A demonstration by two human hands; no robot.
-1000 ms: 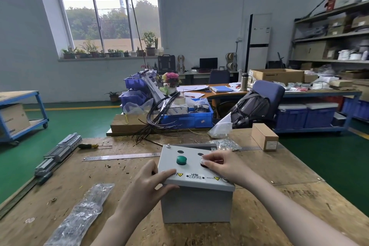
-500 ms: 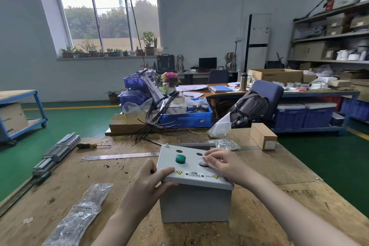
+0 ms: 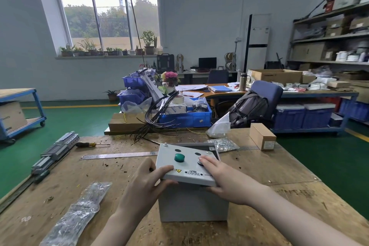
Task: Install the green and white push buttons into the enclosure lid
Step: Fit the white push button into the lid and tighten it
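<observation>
Lid marking: the grey enclosure lid carries "B602" printed upside down to the camera, beside a yellow warning triangle.
Lid position: it sits on the grey enclosure box near the middle of the wooden table, its near edge raised off the box, its far edge lower, its long axis running left to right.
Green button: the green push button sits in the lid's left hole, cap up.
White button: the white push button is mostly covered by fingers; two holes behind stay open.
Left hand: the left hand clamps the lid's near-left corner, thumb on top.
Right hand: the right hand grips the near-right edge, fingers over the white button.
Other writing: the label on the small cardboard box is too small to read.
</observation>
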